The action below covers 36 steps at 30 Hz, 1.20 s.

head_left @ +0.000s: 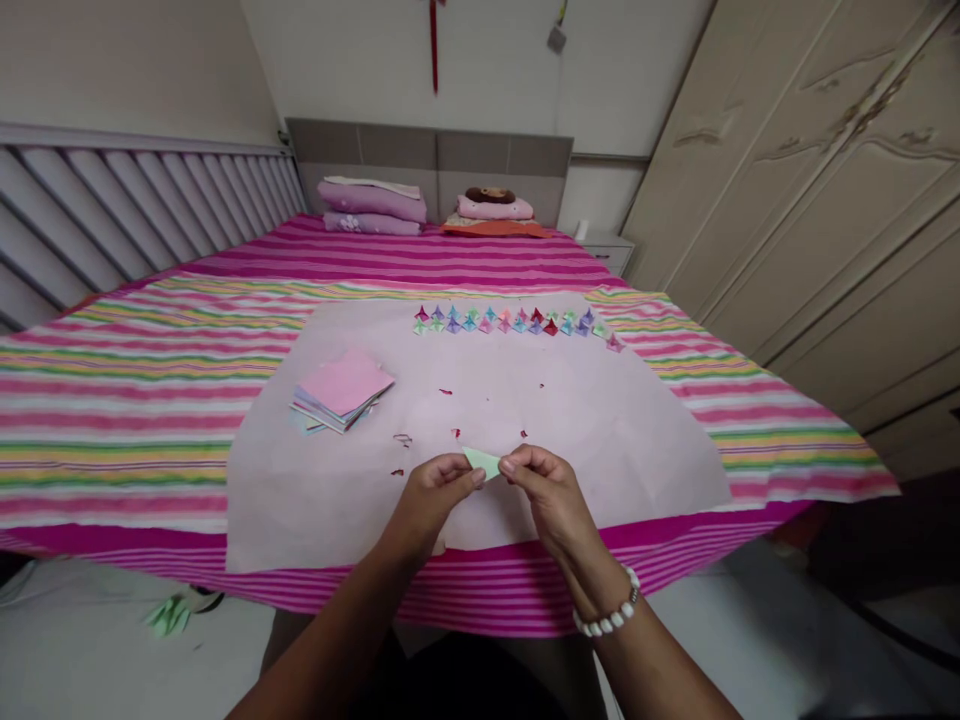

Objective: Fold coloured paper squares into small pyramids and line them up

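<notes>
A small folded piece of pale green paper (484, 461) is pinched between both my hands, just above the near edge of a large pale pink sheet (600, 430) spread on the bed. My left hand (439, 488) grips its left end with closed fingers. My right hand (541, 483), with a white bead bracelet on the wrist, grips the right end. To the left on the sheet lies a stack of square coloured papers (343, 391), pink on top. A row of several small folded paper shapes (510, 321) in mixed colours lines the sheet's far edge.
The bed carries a pink, green and yellow striped cover (120, 400), with pillows (371, 206) at the headboard. A cream wardrobe (825, 180) stands to the right. Tiny paper scraps (403, 439) dot the sheet. Green paper bits (169, 613) lie on the floor at lower left.
</notes>
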Available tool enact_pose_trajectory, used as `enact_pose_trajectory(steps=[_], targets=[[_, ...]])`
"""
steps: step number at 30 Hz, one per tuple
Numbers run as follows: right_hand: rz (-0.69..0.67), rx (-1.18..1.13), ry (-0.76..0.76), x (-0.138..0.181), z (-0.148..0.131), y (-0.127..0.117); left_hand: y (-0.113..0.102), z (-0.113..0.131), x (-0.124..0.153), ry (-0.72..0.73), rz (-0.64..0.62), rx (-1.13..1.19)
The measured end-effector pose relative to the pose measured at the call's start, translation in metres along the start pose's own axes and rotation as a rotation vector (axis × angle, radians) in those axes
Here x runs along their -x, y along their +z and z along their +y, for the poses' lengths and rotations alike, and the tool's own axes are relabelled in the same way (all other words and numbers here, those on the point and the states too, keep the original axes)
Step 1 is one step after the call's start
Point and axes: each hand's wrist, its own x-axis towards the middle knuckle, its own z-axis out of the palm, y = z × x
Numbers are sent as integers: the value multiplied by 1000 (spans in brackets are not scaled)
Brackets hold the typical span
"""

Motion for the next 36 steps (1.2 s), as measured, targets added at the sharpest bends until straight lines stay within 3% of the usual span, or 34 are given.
enact_pose_trajectory(steps=[4, 12, 25, 36], targets=[[-55, 50, -48, 4, -5, 1, -4, 1, -1, 72, 28, -135], [-178, 57, 47, 5, -14, 1, -12, 11, 1, 203, -131, -271], [-273, -108, 203, 8, -14, 3, -14, -4, -5, 96, -167, -19], [-243, -40, 166, 6, -11, 1, -17, -10, -8, 82, -165, 13]])
